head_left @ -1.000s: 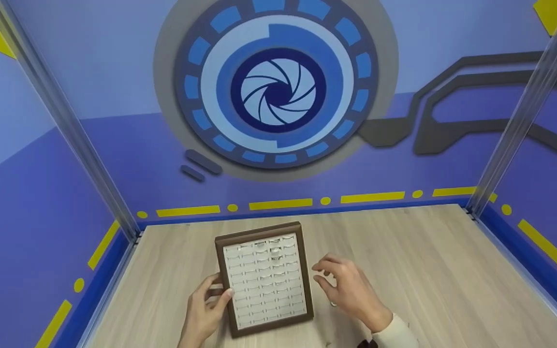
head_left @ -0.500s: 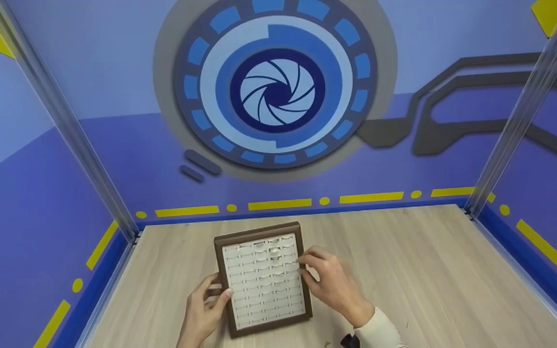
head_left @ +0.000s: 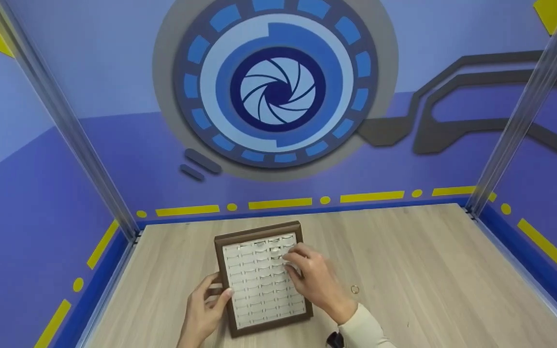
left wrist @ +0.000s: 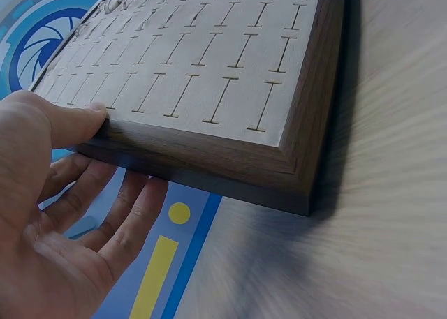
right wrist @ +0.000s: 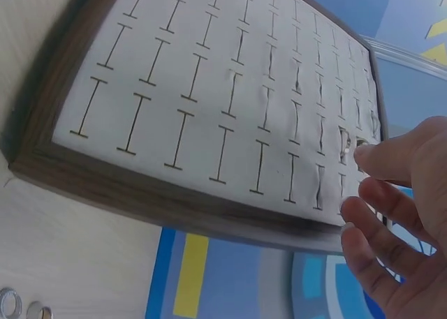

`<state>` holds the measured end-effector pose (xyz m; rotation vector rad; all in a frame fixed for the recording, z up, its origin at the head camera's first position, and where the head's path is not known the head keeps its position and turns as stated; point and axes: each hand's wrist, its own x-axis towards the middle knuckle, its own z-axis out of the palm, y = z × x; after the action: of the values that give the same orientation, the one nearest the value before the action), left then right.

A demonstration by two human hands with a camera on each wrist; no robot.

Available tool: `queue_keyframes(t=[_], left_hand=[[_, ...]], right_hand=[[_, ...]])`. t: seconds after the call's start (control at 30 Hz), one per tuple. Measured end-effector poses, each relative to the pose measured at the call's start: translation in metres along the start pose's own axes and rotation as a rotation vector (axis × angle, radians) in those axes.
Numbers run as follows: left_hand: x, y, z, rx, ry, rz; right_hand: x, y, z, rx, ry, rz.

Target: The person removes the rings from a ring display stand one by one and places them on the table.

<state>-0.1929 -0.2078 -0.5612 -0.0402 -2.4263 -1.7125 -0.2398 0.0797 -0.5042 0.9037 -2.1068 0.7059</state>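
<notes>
A ring display tray [head_left: 263,281] with a brown wooden frame and pale slotted padding is tilted up over the wooden table. My left hand [head_left: 202,307] grips its left edge, thumb on the front and fingers beneath, as the left wrist view also shows. Several slots near the top hold rings, among them a silver ring [head_left: 275,250]. Over the upper right of the pad, my right hand [head_left: 316,278] has its thumb and index finger slightly apart, fingertips close beside the rings. In the right wrist view, the thumb tip is right at a seated ring [right wrist: 345,143].
On the table [head_left: 428,270], right of the right forearm, lies a gold-coloured ring [head_left: 354,289]. Two rings show at the lower left of the right wrist view, one a silver band [right wrist: 10,303]. Blue printed panels [head_left: 114,159] and metal posts [head_left: 65,116] bound the table.
My right hand has moved left and slightly up, from beside the tray to over its pad, uncovering the gold-coloured ring on the table. My left hand and the tray have stayed put.
</notes>
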Motion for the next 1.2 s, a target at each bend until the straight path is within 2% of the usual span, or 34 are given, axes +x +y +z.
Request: queue_keyframes(t=[0.17, 0.4, 0.63, 0.9, 1.2], left_hand=[[0.000, 0.002, 0.001, 0.010, -0.002, -0.013], [0.002, 0.001, 0.002, 0.018, 0.007, 0.002], [0.002, 0.001, 0.002, 0.030, 0.009, -0.015], [0.001, 0.001, 0.002, 0.020, -0.004, -0.024], [0.000, 0.002, 0.001, 0.034, -0.009, -0.024]], right_hand=[[0.003, -0.004, 0.010, 0.007, 0.001, 0.024], [0.004, -0.006, 0.019, -0.061, 0.021, 0.019], [0.007, -0.006, 0.024, -0.102, 0.020, 0.015], [0.007, -0.007, 0.027, -0.090, 0.054, 0.008], [0.007, -0.007, 0.028, -0.090, 0.040, 0.004]])
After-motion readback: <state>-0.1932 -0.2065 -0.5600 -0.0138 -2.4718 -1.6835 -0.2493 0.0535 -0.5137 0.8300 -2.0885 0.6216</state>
